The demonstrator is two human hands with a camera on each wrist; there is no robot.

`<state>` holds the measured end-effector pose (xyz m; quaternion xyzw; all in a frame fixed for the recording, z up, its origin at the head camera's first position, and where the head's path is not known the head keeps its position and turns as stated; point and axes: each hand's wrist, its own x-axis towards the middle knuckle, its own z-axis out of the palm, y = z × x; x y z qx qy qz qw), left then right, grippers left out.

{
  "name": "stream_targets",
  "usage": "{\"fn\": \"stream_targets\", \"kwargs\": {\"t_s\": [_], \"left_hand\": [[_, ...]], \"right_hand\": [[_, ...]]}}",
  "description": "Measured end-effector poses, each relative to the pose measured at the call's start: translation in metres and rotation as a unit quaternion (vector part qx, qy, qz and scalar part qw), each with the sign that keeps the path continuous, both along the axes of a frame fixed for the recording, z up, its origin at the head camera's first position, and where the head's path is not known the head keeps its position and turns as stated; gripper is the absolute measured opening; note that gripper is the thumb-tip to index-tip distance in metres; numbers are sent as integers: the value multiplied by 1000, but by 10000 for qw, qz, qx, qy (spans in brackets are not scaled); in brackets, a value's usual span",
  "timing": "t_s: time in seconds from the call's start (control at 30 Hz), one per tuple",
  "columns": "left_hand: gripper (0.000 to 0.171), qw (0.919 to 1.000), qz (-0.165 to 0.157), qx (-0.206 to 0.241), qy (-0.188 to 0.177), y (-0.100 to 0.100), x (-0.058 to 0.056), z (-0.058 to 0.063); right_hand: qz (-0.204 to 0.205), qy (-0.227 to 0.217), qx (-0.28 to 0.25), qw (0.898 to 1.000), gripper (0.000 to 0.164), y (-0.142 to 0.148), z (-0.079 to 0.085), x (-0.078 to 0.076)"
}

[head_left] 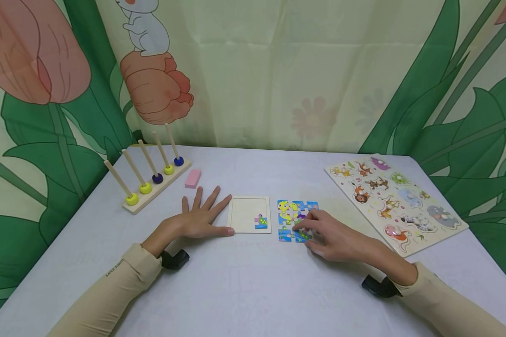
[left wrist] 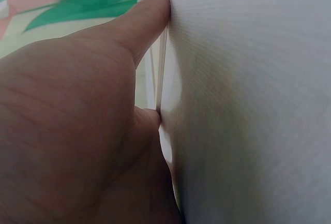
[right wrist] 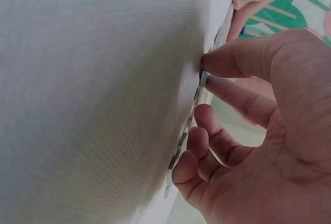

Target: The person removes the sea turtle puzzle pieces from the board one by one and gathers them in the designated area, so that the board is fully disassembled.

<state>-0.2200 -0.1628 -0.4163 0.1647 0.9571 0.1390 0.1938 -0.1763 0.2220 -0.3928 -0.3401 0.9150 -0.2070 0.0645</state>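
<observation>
My left hand (head_left: 198, 222) lies spread on the table, its index finger and thumb tip against the left edge of a square wooden puzzle tray (head_left: 249, 232). In the left wrist view these fingertips meet the thin tray edge (left wrist: 161, 74). One patch of colourful jigsaw (head_left: 260, 222) sits in the tray's lower right corner. To the right of the tray lies a block of jigsaw pieces (head_left: 284, 217). Over its lower right part, my right hand (head_left: 335, 236) pinches a puzzle piece (right wrist: 204, 77) at the edge between thumb and index finger. The other fingers curl over the block, partly hiding it.
A peg stand (head_left: 152, 192) with yellow and dark blue beads stands at the left. Near it lies a pink block (head_left: 192, 179). A large animal puzzle board (head_left: 377, 222) lies at the right, close beyond the right forearm. A printed curtain (head_left: 270, 93) hangs behind the table.
</observation>
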Motion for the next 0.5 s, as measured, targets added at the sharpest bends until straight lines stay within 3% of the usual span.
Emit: {"fn": "stream_targets", "kwargs": {"t_s": [0.5], "left_hand": [[108, 10000, 0, -53, 7, 0, -1, -2]], "right_hand": [[-12, -63, -6, 10000, 37, 0, 1, 1]]}}
